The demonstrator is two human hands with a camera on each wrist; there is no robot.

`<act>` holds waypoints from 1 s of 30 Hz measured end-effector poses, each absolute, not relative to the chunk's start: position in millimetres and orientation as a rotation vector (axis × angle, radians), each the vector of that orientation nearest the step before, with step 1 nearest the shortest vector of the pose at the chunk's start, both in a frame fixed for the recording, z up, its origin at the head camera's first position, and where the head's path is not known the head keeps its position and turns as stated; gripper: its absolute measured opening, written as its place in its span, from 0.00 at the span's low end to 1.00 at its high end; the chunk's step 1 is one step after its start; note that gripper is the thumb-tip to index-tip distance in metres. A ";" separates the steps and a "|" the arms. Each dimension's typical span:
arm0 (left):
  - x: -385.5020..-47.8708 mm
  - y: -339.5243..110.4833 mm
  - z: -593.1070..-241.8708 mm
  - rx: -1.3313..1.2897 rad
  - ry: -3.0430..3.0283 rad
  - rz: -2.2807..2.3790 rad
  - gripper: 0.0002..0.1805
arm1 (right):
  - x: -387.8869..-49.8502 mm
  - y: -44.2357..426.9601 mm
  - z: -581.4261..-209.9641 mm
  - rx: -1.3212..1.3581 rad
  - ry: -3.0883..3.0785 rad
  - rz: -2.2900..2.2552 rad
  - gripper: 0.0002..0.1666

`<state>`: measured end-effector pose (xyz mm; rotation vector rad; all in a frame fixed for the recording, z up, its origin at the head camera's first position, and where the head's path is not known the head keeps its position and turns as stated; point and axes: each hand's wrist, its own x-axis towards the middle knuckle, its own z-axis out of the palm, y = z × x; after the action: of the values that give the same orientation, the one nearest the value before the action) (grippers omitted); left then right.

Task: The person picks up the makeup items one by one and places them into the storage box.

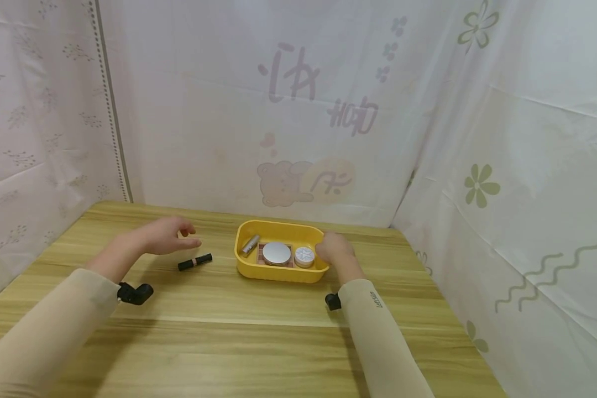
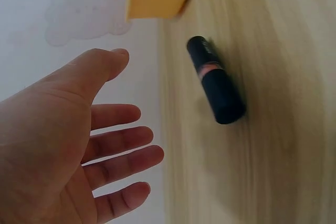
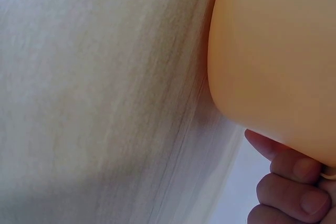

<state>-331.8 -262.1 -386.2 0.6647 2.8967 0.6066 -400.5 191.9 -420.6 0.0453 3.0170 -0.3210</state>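
A black lipstick tube (image 1: 195, 262) with a pink band lies on the wooden table. Just behind it in the head view, my left hand (image 1: 168, 235) hovers with fingers apart and loosely bent, touching nothing. The left wrist view shows the palm of that hand (image 2: 52, 145) beside the lipstick tube (image 2: 216, 80). My right hand (image 1: 335, 249) grips the right end of a yellow plastic basket (image 1: 273, 272), fingers curled at its wall (image 3: 278, 61) in the right wrist view. Inside are a silver tube (image 1: 251, 244), a round silver-lidded case (image 1: 276, 253) and a round patterned-lid container (image 1: 304, 256).
A brownish square piece (image 1: 261, 257) lies under the silver-lidded case. The wood-grain table (image 1: 219, 342) meets a pale printed curtain (image 1: 204, 138) at the back, and another curtain (image 1: 537, 221) hangs along the right. Black wrist cameras (image 1: 135, 294) sit on both sleeves.
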 end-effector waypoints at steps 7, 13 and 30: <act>-330.4 -265.2 -400.3 0.642 2.871 0.573 0.34 | -399.2 191.6 -419.7 0.058 3.016 -0.333 0.31; -331.6 -266.9 -409.1 0.649 2.834 0.544 0.32 | -401.9 191.5 -421.5 0.053 3.015 -0.317 0.31; -332.6 -268.0 -420.8 0.713 2.805 0.586 0.21 | -399.5 190.5 -420.1 0.059 3.016 -0.305 0.29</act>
<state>-332.6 -268.0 -420.8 0.7134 2.8046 0.5862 -399.5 190.5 -420.1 0.0592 3.0163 -0.3053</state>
